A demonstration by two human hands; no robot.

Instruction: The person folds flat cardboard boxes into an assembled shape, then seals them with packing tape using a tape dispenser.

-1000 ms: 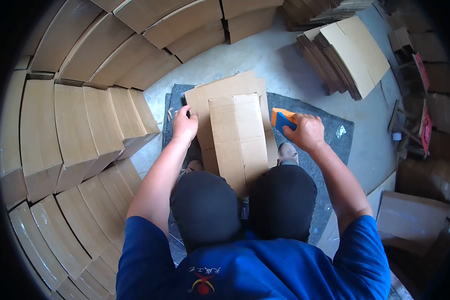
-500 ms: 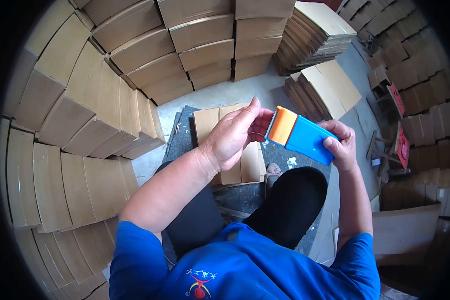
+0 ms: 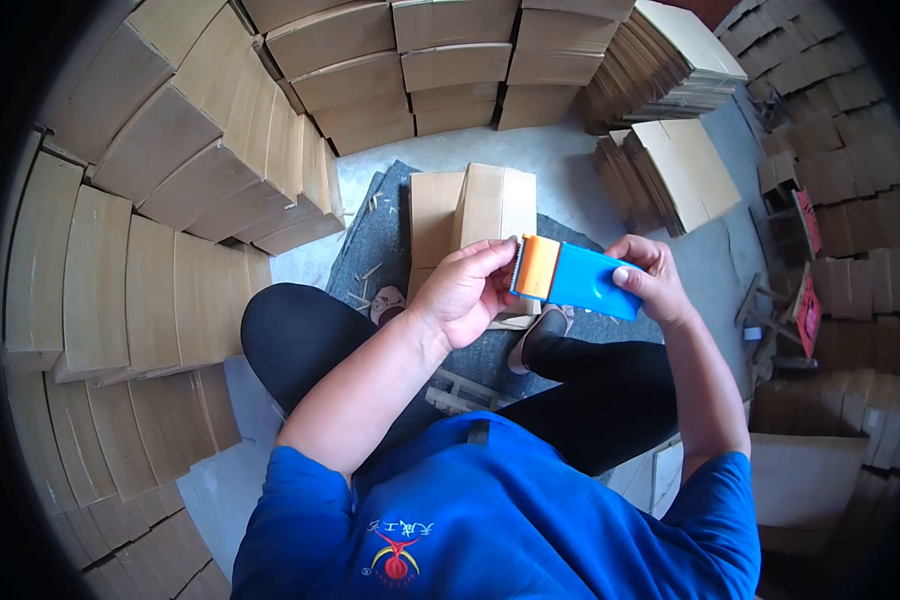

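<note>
A blue tape dispenser point(image 3: 592, 280) with an orange front part and a toothed edge is held up in front of my body. My right hand point(image 3: 655, 280) grips its blue end, thumb on top. At the toothed orange end, my left hand point(image 3: 467, 290) has thumb and fingers pinched together; whatever lies between them is too small to make out. Below the hands, a cardboard piece point(image 3: 435, 215) lies on the dark mat point(image 3: 385, 240), with a raised cardboard flap or box point(image 3: 497, 205) on it.
Stacked cardboard boxes point(image 3: 210, 130) line the left and the back. Flattened cardboard piles point(image 3: 685, 175) stand at the back right. Small stools with red tops point(image 3: 807, 310) are at the right. My feet point(image 3: 542, 335) rest on the mat near the cardboard.
The dispenser and both hands have shifted slightly left, and the dispenser is more level. My knees are spread wider. The cardboard below now shows a raised part, and the view has shifted.
</note>
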